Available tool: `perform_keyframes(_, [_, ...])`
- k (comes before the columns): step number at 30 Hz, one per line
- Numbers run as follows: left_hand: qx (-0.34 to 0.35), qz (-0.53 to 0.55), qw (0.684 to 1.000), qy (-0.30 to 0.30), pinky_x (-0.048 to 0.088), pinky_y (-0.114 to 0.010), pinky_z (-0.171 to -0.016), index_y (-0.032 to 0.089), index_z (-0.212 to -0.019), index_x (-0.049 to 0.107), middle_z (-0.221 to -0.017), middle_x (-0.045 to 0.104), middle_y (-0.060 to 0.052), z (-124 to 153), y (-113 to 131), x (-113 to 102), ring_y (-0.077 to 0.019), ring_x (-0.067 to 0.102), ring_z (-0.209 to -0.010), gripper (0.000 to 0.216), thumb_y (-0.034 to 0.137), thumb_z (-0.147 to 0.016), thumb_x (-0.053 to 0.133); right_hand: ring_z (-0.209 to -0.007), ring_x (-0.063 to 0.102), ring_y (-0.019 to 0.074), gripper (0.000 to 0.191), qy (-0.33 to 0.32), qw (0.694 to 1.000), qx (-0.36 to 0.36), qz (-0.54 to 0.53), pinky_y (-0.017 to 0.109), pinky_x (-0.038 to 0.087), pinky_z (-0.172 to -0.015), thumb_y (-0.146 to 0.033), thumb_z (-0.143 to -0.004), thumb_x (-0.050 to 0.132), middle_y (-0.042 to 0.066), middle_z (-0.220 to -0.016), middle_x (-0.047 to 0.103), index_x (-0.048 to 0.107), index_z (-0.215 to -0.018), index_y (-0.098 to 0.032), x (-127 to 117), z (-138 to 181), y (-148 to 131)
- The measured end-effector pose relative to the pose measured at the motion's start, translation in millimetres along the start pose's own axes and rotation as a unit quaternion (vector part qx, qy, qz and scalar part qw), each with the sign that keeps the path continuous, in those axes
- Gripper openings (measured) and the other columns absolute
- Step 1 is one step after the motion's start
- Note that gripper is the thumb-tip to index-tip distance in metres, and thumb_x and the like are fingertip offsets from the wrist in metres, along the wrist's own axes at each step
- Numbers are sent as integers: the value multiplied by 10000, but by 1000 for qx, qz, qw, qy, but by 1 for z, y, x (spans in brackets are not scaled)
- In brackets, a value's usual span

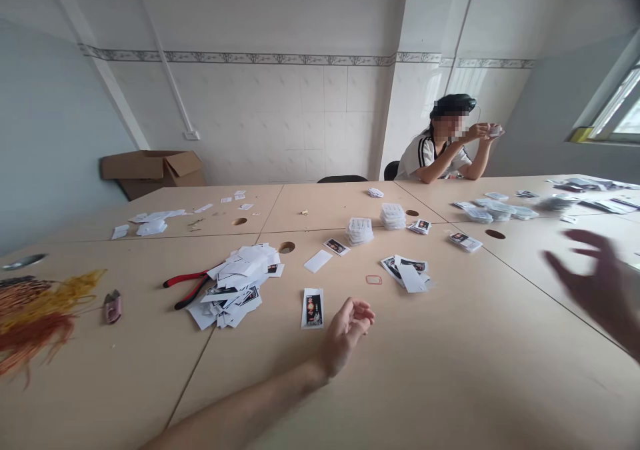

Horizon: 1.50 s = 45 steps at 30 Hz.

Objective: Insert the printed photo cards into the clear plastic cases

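My left hand (346, 330) rests on the tan table (450, 370), palm up, fingers loosely curled and apart, holding nothing. Just left of it lies a single photo card (313, 308) in a clear sleeve. A small red ring (373, 279) lies beyond the hand. My right hand (597, 287) hovers in the air at the right edge, blurred, fingers spread, nothing in it. A heap of white cards and photos (235, 287) sits to the left, with red-handled pliers (187, 287) beside it. More photo cards (407, 270) lie ahead.
Yellow and orange tassel cords (35, 310) lie at the far left. Stacks of clear sleeves (360, 230) stand mid-table. Another person (443, 147) sits at the far side, hands raised on a small item. A cardboard box (153, 170) leans against the wall.
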<state>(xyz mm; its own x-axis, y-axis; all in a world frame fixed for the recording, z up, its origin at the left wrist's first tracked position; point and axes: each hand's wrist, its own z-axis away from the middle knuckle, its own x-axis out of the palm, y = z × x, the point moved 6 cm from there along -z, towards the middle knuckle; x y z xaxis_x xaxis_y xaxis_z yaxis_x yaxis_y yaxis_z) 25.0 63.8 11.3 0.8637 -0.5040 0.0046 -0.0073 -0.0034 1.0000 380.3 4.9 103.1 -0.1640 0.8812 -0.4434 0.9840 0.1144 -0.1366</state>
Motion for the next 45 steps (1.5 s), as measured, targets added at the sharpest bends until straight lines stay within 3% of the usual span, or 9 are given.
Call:
perform_keyframes(3, [-19,11,1000,22,384,-295,-743,180,-882,454,-878,538,-50,1,1,-2,-163,501,-861,162,276,-761,404,-927,514,222,311,-227,956,-172,-74,360,399,-762,-259,-767,456,112,-980,561,464,-1072,-199,105,-20,-85])
perform_keyframes(5, [-27,16,999,22,384,-291,-737,176,-864,454,-857,542,-47,2,2,-2,-159,506,-840,153,273,-755,407,-882,528,213,222,-278,927,-231,-102,351,387,-792,-204,-731,481,74,-872,598,543,-943,-198,157,-31,-135])
perform_keyframes(8, [-15,21,1000,14,387,-288,-723,172,-860,455,-843,546,-46,3,0,-2,-154,516,-800,161,287,-763,399,-921,511,230,268,-239,949,-177,-105,363,385,-793,-210,-757,445,104,-932,589,528,-1007,-160,208,-53,-174])
perform_keyframes(14, [2,45,999,27,387,-280,-688,167,-867,462,-833,554,-61,-1,-7,-6,-164,529,-806,228,350,-798,344,-1095,415,231,389,-155,981,-45,-108,380,365,-854,-235,-822,326,141,-1162,488,409,-1182,-113,261,-47,-184])
perform_keyframes(19, [-2,48,999,23,384,-283,-704,169,-869,474,-846,560,-64,-4,-7,-6,-164,529,-814,238,358,-803,345,-1177,330,224,386,-153,980,-23,-122,366,321,-908,-186,-808,359,111,-1224,455,432,-1182,-127,282,-24,-185])
perform_keyframes(23, [-3,45,999,20,383,-278,-710,173,-862,483,-855,561,-62,-3,-5,-5,-160,527,-819,246,351,-818,318,-1136,384,218,345,-152,977,5,-150,361,330,-896,-113,-798,351,95,-1150,525,509,-1102,-150,288,-20,-179])
perform_keyframes(33, [-11,38,999,19,383,-281,-721,168,-816,507,-832,564,-53,-3,-5,-4,-152,525,-798,270,358,-817,314,-995,495,205,201,-76,938,138,-308,348,375,-861,-180,-770,458,70,-1010,598,590,-921,-192,272,-22,-163])
perform_keyframes(39, [-16,26,999,22,389,-288,-719,164,-816,501,-818,564,-56,-2,-1,-3,-160,530,-790,249,352,-807,338,-932,516,186,330,44,839,352,-413,366,441,-765,-316,-865,292,92,-1046,530,469,-1084,-143,270,-24,-147])
perform_keyframes(45, [3,23,1000,18,389,-285,-722,171,-824,509,-805,566,-49,-3,-1,-4,-161,529,-788,261,367,-811,337,-901,528,178,306,70,713,461,-523,379,458,-736,-294,-814,474,72,-1069,508,472,-1079,-141,272,-42,-168])
